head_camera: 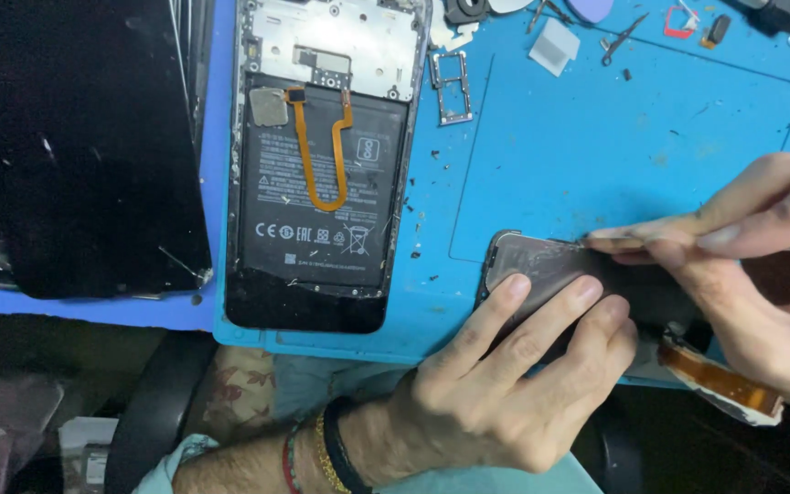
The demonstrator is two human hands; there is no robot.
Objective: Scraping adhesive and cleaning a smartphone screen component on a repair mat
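Your left hand [496, 384] presses three fingers [505, 302] flat on the panel [550, 265] at the mat's [596, 155] near edge. Your right hand [761, 265] pinches a thin tool [624, 241], its tip at the panel's upper edge. An opened phone [322, 183] lies well to the left, beside a black screen [75, 146].
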